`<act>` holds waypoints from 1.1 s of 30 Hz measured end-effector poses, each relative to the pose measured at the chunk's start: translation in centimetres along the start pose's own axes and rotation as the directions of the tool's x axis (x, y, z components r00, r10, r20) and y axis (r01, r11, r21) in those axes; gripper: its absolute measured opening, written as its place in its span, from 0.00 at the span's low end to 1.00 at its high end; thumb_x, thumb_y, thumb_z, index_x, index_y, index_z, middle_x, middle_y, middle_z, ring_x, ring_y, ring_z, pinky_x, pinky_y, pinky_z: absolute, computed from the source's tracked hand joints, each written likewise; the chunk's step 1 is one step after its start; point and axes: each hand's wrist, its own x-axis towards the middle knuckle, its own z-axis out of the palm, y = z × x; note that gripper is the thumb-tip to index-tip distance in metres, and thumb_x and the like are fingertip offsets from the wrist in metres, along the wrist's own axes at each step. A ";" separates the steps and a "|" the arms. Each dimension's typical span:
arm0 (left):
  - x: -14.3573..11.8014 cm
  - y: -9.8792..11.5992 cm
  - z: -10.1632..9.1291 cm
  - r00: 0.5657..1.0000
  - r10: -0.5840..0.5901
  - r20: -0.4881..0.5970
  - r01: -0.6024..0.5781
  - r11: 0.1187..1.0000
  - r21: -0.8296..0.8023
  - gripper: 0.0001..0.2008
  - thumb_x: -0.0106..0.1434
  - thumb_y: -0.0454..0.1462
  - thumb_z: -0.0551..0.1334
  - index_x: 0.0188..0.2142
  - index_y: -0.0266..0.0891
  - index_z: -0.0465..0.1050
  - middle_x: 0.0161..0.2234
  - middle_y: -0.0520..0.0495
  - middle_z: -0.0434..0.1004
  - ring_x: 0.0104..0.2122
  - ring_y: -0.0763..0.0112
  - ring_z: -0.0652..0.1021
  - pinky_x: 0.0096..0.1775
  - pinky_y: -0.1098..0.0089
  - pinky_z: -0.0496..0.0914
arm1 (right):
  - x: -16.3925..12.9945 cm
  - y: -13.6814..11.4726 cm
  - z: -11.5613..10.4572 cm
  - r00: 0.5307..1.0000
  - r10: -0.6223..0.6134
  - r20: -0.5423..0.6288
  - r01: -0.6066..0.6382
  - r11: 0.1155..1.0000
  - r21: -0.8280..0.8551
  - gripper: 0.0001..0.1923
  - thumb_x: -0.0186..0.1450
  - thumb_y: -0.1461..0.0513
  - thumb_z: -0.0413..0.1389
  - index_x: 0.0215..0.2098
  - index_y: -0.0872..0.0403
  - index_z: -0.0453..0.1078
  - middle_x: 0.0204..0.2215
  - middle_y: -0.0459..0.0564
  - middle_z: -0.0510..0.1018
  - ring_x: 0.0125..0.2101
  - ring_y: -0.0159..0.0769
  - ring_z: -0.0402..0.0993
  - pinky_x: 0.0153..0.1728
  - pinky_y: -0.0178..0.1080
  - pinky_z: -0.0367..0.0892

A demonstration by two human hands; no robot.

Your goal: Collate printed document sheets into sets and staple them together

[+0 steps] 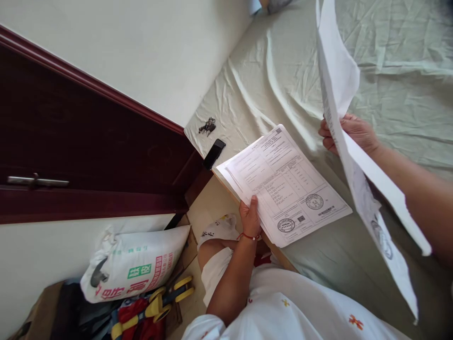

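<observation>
A stack of printed papers with round and oval stamps lies tilted at the bed's edge. My left hand, with a red string bracelet at its wrist, grips the stack's lower left side, thumb on top. Raised off to the right, my right hand pinches some loose sheets that hang nearly edge-on to me. A stamp shows near their lower end. The sheets partly cover the fingers of my right hand.
On the pale bed sheet lie a bunch of keys and a black phone. A dark red door stands at left. Below it are a printed white sack and a yellow-and-blue wheeled toy.
</observation>
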 end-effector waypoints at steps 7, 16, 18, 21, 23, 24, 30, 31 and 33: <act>0.0 0.2 0.1 1.000 -0.019 -0.001 0.019 1.000 -0.018 0.31 0.56 0.55 0.76 0.55 0.42 0.81 0.53 0.40 0.86 0.57 0.55 0.82 0.62 0.55 0.75 | 0.1 0.1 0.2 0.999 -0.002 -0.042 0.003 1.000 0.029 0.16 0.55 0.49 0.70 0.37 0.46 0.77 0.34 0.49 0.84 0.45 0.52 0.84 0.47 0.53 0.81; 0.0 0.3 -0.1 0.999 0.003 -0.032 0.000 0.997 0.073 0.31 0.52 0.54 0.79 0.50 0.41 0.83 0.47 0.41 0.88 0.51 0.53 0.85 0.58 0.54 0.77 | 0.5 2.1 1.4 0.997 -0.070 0.033 0.073 0.993 -0.090 0.15 0.53 0.58 0.71 0.37 0.49 0.77 0.32 0.44 0.83 0.31 0.39 0.79 0.36 0.44 0.78; 0.1 0.0 -0.3 1.000 0.026 -0.012 -0.025 0.997 0.079 0.29 0.52 0.53 0.79 0.50 0.41 0.83 0.48 0.41 0.88 0.52 0.54 0.84 0.60 0.55 0.76 | 0.9 2.6 1.3 0.990 -0.140 0.031 0.143 0.951 -0.275 0.11 0.55 0.60 0.69 0.34 0.49 0.74 0.30 0.45 0.80 0.34 0.42 0.78 0.39 0.45 0.78; 0.2 -0.3 -0.4 0.998 0.061 0.013 -0.062 0.996 0.072 0.29 0.54 0.51 0.78 0.51 0.40 0.83 0.50 0.41 0.87 0.55 0.55 0.83 0.61 0.57 0.74 | 1.2 2.9 1.2 0.963 -0.267 0.049 0.257 0.838 -0.481 0.08 0.55 0.63 0.67 0.31 0.49 0.73 0.32 0.47 0.78 0.42 0.47 0.78 0.47 0.49 0.76; 0.2 -0.4 -0.4 0.998 0.062 0.012 -0.062 0.996 0.069 0.29 0.54 0.51 0.78 0.51 0.41 0.83 0.50 0.41 0.87 0.55 0.55 0.83 0.61 0.58 0.73 | 1.2 2.8 1.2 0.962 -0.260 0.089 0.267 0.808 -0.525 0.08 0.56 0.64 0.66 0.32 0.49 0.73 0.33 0.48 0.78 0.43 0.48 0.77 0.50 0.51 0.75; 0.2 -0.4 -0.4 0.998 0.058 0.007 -0.059 0.996 0.069 0.29 0.54 0.51 0.78 0.51 0.41 0.83 0.50 0.41 0.87 0.55 0.55 0.83 0.61 0.58 0.74 | 1.1 2.8 1.2 0.967 -0.227 0.112 0.252 0.809 -0.531 0.08 0.57 0.63 0.66 0.33 0.49 0.74 0.32 0.47 0.78 0.41 0.48 0.77 0.50 0.52 0.75; 0.3 -0.5 -0.6 0.998 0.051 -0.022 -0.049 0.996 0.078 0.30 0.53 0.54 0.77 0.50 0.41 0.83 0.49 0.41 0.87 0.54 0.54 0.83 0.60 0.59 0.74 | 1.2 3.0 0.8 0.972 -0.154 0.175 0.224 0.825 -0.519 0.19 0.54 0.63 0.72 0.42 0.48 0.77 0.30 0.45 0.79 0.40 0.48 0.79 0.48 0.50 0.78; 0.3 -0.6 -0.6 0.998 0.059 -0.026 -0.056 0.996 0.075 0.30 0.55 0.55 0.76 0.51 0.41 0.83 0.50 0.42 0.87 0.56 0.54 0.83 0.61 0.59 0.73 | 1.3 3.1 0.7 0.972 -0.143 0.186 0.221 0.827 -0.516 0.19 0.54 0.63 0.72 0.43 0.48 0.78 0.30 0.45 0.79 0.40 0.49 0.80 0.47 0.50 0.78; 0.3 -0.6 -0.5 0.997 0.063 -0.037 -0.061 0.996 0.063 0.29 0.58 0.56 0.74 0.51 0.41 0.83 0.51 0.42 0.87 0.58 0.54 0.81 0.62 0.59 0.72 | 1.3 3.3 0.5 0.970 -0.104 0.220 0.207 0.830 -0.517 0.13 0.57 0.60 0.71 0.40 0.48 0.79 0.30 0.46 0.81 0.39 0.48 0.81 0.46 0.50 0.79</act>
